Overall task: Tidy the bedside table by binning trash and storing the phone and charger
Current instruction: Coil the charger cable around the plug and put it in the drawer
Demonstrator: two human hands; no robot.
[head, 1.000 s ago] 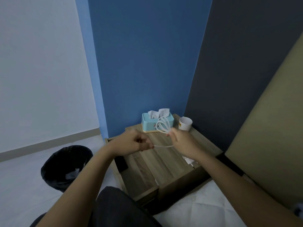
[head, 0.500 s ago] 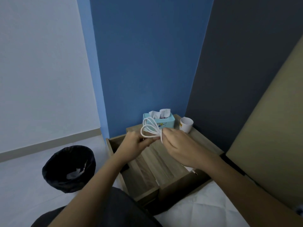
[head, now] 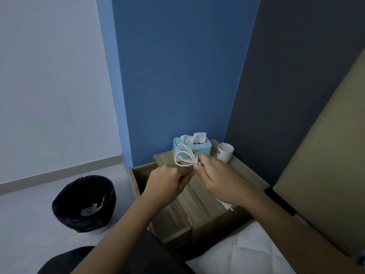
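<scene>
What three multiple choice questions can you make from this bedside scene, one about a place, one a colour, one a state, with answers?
1. Where is the cup?
A. right of the tissue box
B. in the bin
C. on the floor

2. What colour is the bin liner?
A. white
B. black
C. blue

3. What state is the charger cable in?
A. lying straight
B. plugged into the wall
C. looped between both hands

Answers: 1 A, it stands at the table's back corner beside the box. 2 B, the liner is dark. 3 C, the left hand and right hand pinch its loops.
</scene>
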